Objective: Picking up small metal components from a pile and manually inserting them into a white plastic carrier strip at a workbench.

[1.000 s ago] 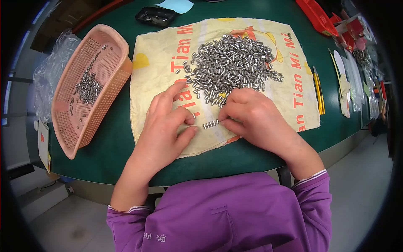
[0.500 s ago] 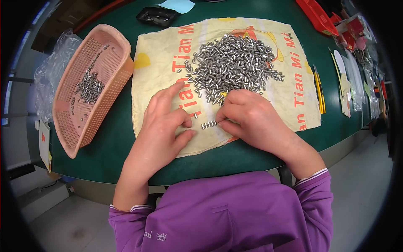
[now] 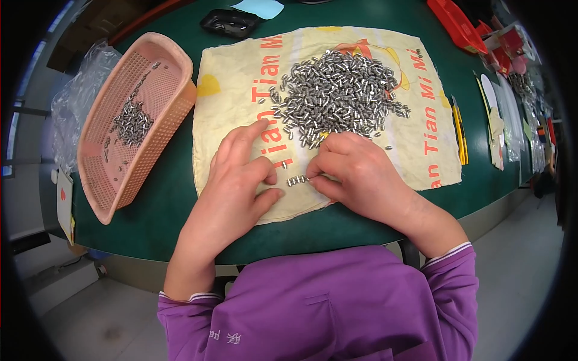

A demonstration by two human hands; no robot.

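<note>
A short row of small silvery barrel-shaped metal pieces lies side by side on the pale yellow cloth. At the row's right end, the thumb and forefinger of my right hand are pinched together; what sits between the fingertips is mostly hidden. My left hand rests on the cloth to the left of the row, fingers apart and holding nothing. One loose metal piece stands just beyond its thumb and forefinger. A large heap of the same metal pieces spreads beyond both hands.
A pink perforated plastic basket holding more metal pieces stands left of the cloth. A yellow utility knife lies by the cloth's right edge. At the back are a black tray and a red bin on the green table.
The whole view has shifted slightly. My right hand and the row have moved a little to the left on the cloth, closer to my left thumb. My left hand keeps its place.
</note>
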